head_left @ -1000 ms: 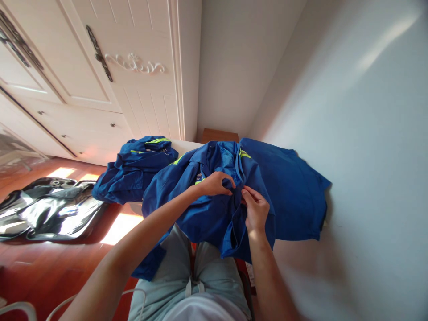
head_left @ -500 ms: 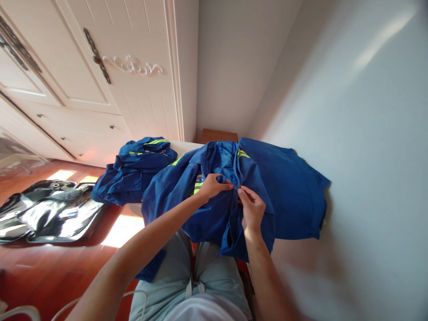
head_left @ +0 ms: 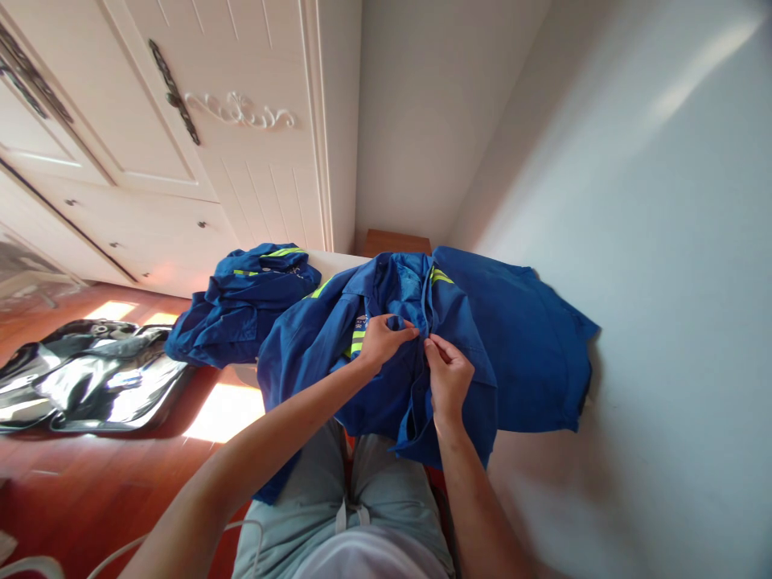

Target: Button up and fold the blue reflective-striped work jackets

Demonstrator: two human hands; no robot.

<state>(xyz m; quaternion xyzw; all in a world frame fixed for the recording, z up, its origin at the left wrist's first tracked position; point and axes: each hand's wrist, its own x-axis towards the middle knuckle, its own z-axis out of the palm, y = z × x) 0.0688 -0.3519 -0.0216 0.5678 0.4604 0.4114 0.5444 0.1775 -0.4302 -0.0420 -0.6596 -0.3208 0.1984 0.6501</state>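
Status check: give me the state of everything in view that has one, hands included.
Left hand: fingertips pinched on the jacket's front edge
Right hand: fingertips pinched on the front edge beside it
Blue jacket: collar open, body rumpled
Blue garment at left: bundled, creased
Blue cloth at right: spread fairly flat
Black case: lying open on the floor
Wardrobe doors: shut
Drawers: shut

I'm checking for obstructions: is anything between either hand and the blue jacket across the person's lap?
Nothing visible: the left hand and right hand both pinch the blue jacket directly, along its front opening.
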